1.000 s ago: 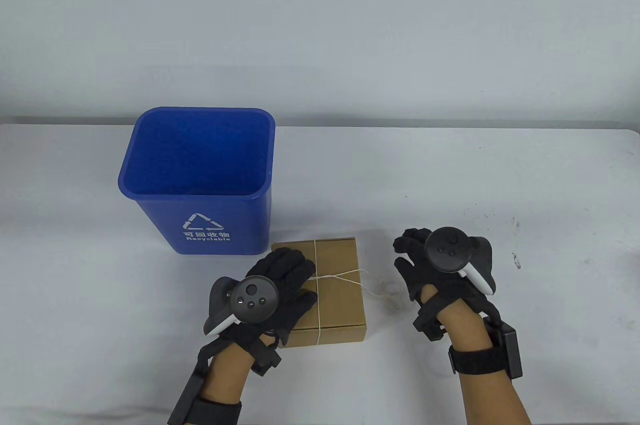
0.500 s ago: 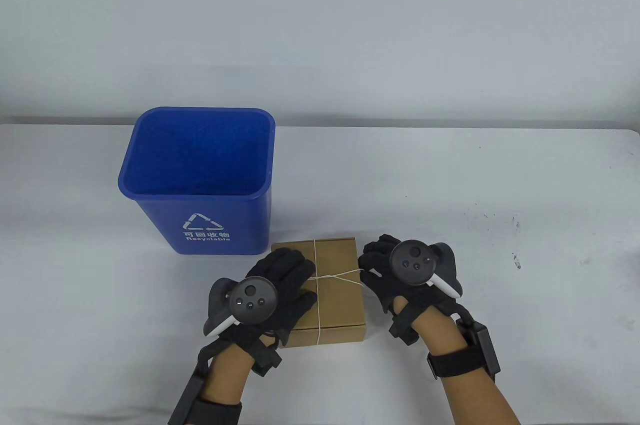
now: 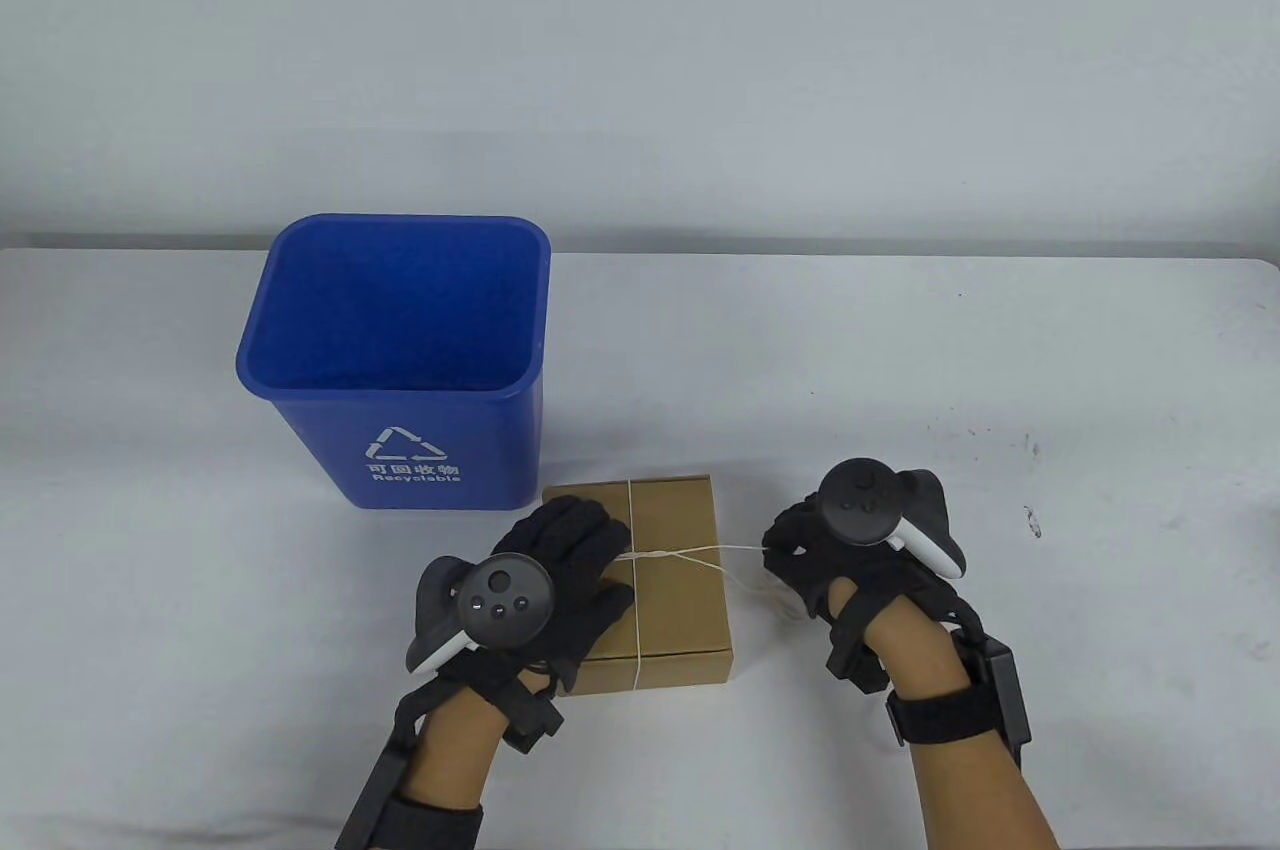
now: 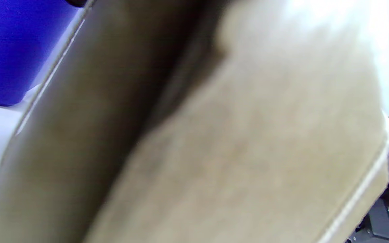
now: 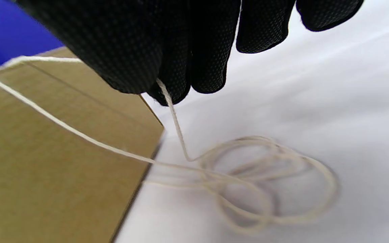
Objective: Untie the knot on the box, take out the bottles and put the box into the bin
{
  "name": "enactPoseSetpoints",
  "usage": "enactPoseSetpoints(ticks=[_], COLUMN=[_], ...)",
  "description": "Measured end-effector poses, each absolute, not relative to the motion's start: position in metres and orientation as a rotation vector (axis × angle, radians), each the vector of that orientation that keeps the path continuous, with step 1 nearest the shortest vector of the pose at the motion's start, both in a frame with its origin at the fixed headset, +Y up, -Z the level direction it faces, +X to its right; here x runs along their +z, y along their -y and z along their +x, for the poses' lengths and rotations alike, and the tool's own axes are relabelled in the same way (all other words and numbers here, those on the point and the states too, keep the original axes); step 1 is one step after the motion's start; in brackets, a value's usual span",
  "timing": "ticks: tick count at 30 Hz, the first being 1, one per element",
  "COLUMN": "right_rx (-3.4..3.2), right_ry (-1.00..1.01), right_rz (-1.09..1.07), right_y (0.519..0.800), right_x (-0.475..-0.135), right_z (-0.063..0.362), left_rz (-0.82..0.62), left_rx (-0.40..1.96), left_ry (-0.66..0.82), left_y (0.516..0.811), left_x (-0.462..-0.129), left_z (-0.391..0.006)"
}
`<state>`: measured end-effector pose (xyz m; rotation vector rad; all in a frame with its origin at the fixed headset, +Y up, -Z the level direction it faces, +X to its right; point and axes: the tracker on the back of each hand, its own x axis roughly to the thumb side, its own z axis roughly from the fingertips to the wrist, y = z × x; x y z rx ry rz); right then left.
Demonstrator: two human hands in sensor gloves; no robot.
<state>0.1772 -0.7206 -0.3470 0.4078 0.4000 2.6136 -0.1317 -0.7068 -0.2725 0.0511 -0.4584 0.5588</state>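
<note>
The right hand (image 3: 835,560) pinches the string (image 5: 176,125) between its fingertips (image 5: 167,84), just beside the box's right edge; one strand runs from there across the lid, and loose coils lie on the table (image 3: 900,370) below it. The left hand (image 3: 560,560) lies flat, fingers straight, pressing on the cardboard box (image 3: 675,530), whose string is tied crosswise. The box sits just in front of the blue bin (image 3: 395,360), upright on the table.

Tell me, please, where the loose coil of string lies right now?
The loose coil of string lies on the table right of the cardboard box, under the right hand.
</note>
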Motion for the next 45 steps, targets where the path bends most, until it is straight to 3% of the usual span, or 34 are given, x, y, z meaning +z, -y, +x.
enactPoseSetpoints(ticks=[17, 26, 30, 38, 45], right_rx=[2.817, 2.870, 2.817, 2.527, 2.537], right_ry=[-0.627, -0.625, -0.519, -0.325, -0.249], right_rz=[0.180, 0.097, 0.155, 0.571, 0.645], right_y=[0.741, 0.739, 0.729, 0.708, 0.712], right_x=[-0.356, -0.357, -0.355, -0.340, -0.334], right_z=[0.201, 0.213, 0.209, 0.163, 0.144], left_rz=[0.050, 0.049, 0.049, 0.048, 0.046], left_rx=[0.563, 0.565, 0.566, 0.566, 0.566], left_ry=[0.459, 0.460, 0.460, 0.461, 0.462], left_y=[0.707, 0.707, 0.707, 0.707, 0.707], left_x=[-0.273, -0.272, -0.272, -0.273, -0.272], left_z=[-0.132, -0.132, -0.132, -0.132, -0.133])
